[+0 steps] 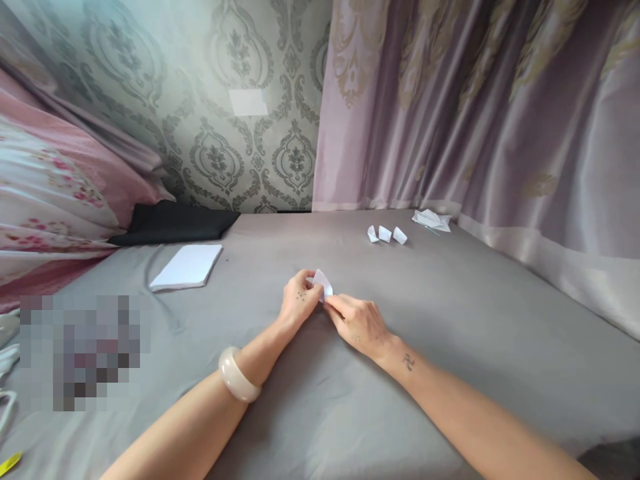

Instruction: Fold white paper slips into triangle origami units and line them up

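Paper (324, 280), white and folded, with a pointed tip upward, is held between the 2 hands near the middle of the head view; whether it touches the grey sheet (490, 320) beneath, I cannot tell. The left hand (301, 293) grips it from the left, thumb laid across its near face and fingers curled behind. The right hand (361, 320) pinches its lower right edge with thumb and index finger, the other fingers bent in. At the fingertips the 2 hands nearly meet. A thick, pale bangle (240, 375) circles the left forearm near the wrist.

Beyond the hands, to the right, 3 small folded white pieces (385, 234) sit in a short row, close together. Farther right, next to the curtain (385, 133), lies a loose pile of white paper (431, 220). To the left, a stack of white sheets (187, 265) lies flat, just in front of a black cloth (175, 221). Pink floral fabric (60, 180) hangs at the far left, and a yellow object (10, 463), cut off by the frame, lies in the lower left corner. A patterned wall (190, 67) rises behind, with a bright rectangle (249, 102) on it. The patch at lower left is pixelated, its contents unreadable.
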The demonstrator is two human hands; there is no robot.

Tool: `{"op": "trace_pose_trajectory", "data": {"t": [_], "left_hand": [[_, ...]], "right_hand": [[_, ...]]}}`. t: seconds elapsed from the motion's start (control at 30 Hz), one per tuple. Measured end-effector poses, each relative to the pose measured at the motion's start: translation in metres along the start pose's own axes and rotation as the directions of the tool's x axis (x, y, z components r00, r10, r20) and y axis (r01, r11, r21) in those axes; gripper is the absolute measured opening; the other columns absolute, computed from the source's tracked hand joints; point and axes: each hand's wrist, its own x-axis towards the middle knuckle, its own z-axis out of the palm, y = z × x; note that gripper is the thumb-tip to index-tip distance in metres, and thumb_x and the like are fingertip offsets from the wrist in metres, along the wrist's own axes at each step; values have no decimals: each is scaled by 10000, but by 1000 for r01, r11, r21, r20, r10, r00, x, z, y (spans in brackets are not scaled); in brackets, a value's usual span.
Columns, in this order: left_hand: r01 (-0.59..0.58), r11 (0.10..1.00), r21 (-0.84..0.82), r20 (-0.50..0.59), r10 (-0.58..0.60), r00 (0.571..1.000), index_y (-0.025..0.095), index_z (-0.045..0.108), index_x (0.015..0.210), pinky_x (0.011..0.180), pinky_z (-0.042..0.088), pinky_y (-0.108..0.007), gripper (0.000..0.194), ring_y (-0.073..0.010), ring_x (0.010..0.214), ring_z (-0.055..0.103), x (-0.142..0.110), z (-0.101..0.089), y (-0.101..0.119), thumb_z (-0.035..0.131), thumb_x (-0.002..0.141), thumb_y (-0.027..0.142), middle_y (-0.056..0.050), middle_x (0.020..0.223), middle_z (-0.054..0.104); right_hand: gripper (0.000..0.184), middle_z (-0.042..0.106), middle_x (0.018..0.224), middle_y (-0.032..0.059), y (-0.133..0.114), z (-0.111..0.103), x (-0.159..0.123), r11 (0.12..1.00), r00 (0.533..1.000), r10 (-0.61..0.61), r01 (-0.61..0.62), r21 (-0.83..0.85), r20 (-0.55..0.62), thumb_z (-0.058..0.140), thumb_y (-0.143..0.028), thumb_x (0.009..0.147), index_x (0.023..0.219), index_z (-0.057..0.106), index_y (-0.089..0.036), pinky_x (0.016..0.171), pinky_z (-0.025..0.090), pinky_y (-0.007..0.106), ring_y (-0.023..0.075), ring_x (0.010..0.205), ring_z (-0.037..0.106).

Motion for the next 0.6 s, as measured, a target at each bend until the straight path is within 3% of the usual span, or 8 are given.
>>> {"op": "trace_pose_trajectory", "data": {"t": [0.17, 0.33, 0.6], "left_hand": [[-34, 994, -104, 53, 39, 998, 163, 671, 914, 556, 435, -205, 255, -136, 628, 604, 3, 2, -5, 504, 734, 232, -11, 688, 659], [-63, 966, -252, 80, 86, 993, 133, 654, 910, 565, 471, -223, 301, -152, 658, 613, 8, 6, -10, 535, 792, 383, -45, 747, 670], [-37, 990, -135, 86, 49, 995, 146, 669, 830, 598, 465, -235, 294, -155, 635, 620, 11, 3, -9, 528, 784, 400, -28, 704, 670]], "right_hand": [[250, 689, 810, 13, 2, 0, 0, 1000, 1000, 18, -18, 12, 0, 427, -276, 956, 923, 674, -254, 558, 295, 254, 137, 694, 628], [237, 690, 835, 12, 1, -2, -2, 1000, 1000, -16, 16, 19, 12, 427, -249, 958, 920, 661, -240, 583, 311, 250, 134, 718, 631], [204, 676, 791, 11, 0, -1, -1, 998, 998, -12, 15, -53, 63, 458, -280, 953, 910, 651, -230, 533, 275, 264, 130, 672, 621]]}}
